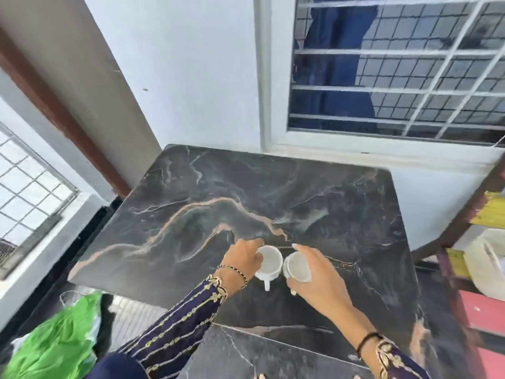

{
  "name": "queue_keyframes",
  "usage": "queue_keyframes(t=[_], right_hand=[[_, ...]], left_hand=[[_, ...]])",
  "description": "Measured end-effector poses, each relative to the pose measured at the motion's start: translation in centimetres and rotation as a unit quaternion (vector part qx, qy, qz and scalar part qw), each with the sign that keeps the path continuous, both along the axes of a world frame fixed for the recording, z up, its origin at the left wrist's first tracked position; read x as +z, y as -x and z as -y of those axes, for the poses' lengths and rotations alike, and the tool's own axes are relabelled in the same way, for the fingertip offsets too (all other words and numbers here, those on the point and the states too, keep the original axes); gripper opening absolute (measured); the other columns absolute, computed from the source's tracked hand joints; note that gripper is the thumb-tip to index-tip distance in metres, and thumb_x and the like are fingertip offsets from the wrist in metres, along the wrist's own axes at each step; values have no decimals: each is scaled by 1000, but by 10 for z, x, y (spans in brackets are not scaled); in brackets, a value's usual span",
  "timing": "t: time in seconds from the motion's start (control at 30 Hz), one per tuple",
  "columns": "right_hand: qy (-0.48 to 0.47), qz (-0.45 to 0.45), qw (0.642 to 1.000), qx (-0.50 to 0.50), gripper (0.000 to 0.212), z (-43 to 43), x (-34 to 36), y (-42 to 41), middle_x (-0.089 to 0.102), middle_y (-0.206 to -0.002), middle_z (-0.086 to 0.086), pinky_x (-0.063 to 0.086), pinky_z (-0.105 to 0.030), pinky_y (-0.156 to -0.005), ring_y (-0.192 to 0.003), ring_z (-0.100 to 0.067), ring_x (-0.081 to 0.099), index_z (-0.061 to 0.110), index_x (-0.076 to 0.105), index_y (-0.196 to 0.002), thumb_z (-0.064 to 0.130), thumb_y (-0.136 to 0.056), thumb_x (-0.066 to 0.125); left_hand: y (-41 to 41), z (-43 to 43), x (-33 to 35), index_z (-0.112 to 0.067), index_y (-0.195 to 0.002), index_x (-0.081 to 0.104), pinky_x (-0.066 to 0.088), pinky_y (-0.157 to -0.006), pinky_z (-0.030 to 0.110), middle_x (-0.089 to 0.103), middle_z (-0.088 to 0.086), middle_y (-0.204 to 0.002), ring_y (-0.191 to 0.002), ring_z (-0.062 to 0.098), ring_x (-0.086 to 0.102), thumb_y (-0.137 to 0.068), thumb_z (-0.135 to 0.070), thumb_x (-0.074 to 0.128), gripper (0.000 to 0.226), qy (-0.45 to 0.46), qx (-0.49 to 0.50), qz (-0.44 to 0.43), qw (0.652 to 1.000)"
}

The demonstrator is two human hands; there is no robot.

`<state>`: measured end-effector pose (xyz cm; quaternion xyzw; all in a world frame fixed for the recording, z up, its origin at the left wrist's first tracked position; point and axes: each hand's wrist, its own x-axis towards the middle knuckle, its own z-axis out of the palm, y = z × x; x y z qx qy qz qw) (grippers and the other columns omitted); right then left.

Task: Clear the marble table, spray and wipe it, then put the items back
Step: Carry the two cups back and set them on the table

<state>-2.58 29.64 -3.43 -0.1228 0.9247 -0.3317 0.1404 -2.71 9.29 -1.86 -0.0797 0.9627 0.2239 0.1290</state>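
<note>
A dark marble table [218, 192] with orange and white veins fills the middle of the view. Two white cups sit side by side near its front centre. My left hand [243, 258] grips the left white cup [269, 262], whose handle points toward me. My right hand [319, 280] wraps the right white cup [297, 266], which leans slightly. Both cups look empty. The rest of the tabletop carries nothing else.
A barred window [396, 72] stands behind the table. A green plastic bag [60, 340] lies on the floor at the lower left. At the right stands a shelf unit [481, 269] with a white container and yellow items. Another marble slab [246, 356] sits below the table's front.
</note>
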Motion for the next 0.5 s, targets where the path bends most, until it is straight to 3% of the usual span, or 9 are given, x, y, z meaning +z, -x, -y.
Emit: queue_keyframes(t=[0.3,0.5], right_hand=[[-100,44,993,40,77,102,-9,-9,46,-149,8,46,-43,-96,-131,-22,49,27,35,-145,41,-79,74],[-129,46,990,36,78,119,-14,-5,47,-148,5,46,-43,-95,-129,-25,49,25,36,-145,41,-79,75]], left_hand=[[-20,136,-25,-21,-127,56,51,-85,43,65,19,-117,-104,39,61,-91,-15,47,38,26,111,-8,993],[-19,171,-34,-20,-114,60,51,-77,42,68,18,-107,-95,39,63,-87,-13,48,30,38,103,7,994]])
